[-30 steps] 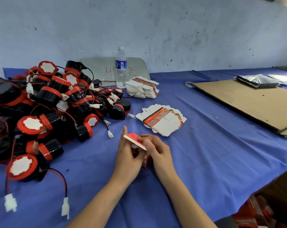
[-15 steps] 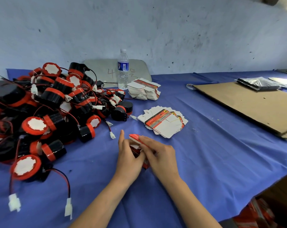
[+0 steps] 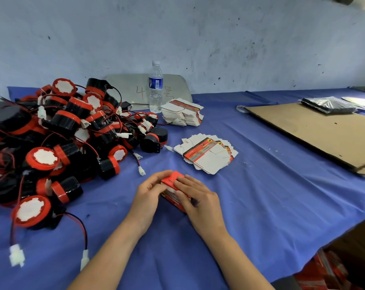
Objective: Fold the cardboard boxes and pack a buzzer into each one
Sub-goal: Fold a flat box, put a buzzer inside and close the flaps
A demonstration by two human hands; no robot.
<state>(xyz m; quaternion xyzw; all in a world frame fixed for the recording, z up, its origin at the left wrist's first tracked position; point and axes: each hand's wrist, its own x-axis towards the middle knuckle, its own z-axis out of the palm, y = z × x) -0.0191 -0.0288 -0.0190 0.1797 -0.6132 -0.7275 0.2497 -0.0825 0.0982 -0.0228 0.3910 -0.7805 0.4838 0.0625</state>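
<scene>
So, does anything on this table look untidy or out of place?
Nothing looks damaged or spilled. The nearer stack of flat boxes is fanned out askew, unlike the neater stack by the water bottle. The buzzers lie in a tangled heap, wires crossing.

A: Condition of the red carton (image 3: 170, 181)?
B: Erected, just right of the buzzer pile (image 3: 68, 130). The left hand (image 3: 148, 193) grips its side; the right hand (image 3: 200, 199) presses its top flap.
A: Buzzers?
B: Black bodies, red rims, white faces, leads tangled.
A: Blanks?
B: Flat. The fanned stack (image 3: 206, 155) lies right of the pile; the squared stack (image 3: 183, 113) lies at its far right.
</scene>
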